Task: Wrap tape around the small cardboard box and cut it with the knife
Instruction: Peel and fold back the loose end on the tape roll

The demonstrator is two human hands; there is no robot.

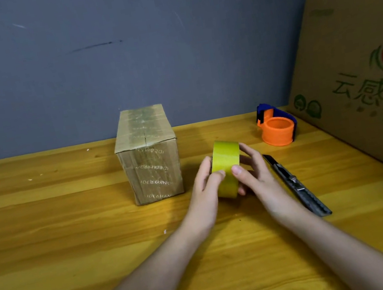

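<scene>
A small cardboard box (148, 156) stands upright on the wooden table (45, 221), with clear tape over its top and printed front. To its right I hold a yellowish roll of tape (226, 166) on edge, just above the table. My left hand (207, 188) grips the roll's left side, thumb on the front of the band. My right hand (254, 172) grips its right side, thumb also pressed on the band. A dark utility knife (296, 184) lies flat on the table just right of my right hand, untouched.
An orange and blue tape dispenser (277, 127) sits at the back right of the table. Large printed cardboard cartons (363, 78) are stacked along the right edge. A grey-blue wall (118, 55) closes the back.
</scene>
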